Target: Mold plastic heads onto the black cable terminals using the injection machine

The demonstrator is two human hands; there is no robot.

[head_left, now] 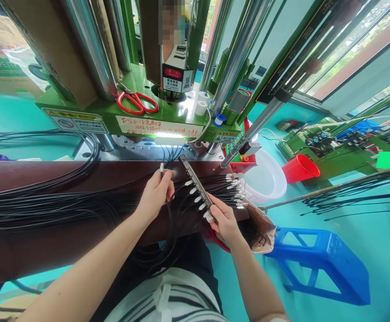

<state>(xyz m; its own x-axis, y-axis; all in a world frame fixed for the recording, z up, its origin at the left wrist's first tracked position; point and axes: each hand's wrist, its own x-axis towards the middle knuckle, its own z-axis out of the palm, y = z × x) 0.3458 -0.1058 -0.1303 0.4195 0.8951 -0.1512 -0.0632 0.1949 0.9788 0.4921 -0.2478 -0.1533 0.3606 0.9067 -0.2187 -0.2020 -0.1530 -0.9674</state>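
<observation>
My left hand (158,190) pinches a black cable close to its small metal connector (162,167), which points up toward the machine. Closed round the near end of a long dark metal bar (197,185) is my right hand (223,217). The bar slants away from me, and several silver connectors with cables sit along its left side. Under both hands a thick bundle of black cables (64,210) runs across the dark brown table (20,257). Their silver ends (238,199) are gathered at the table's right, beyond the bar.
A green press machine (178,120) stands right behind the table, with red-handled scissors (136,103) on its ledge and a hot-surface warning sign (176,79). To the right are a white tub (265,176), a red bucket (300,169) and a blue stool (332,264).
</observation>
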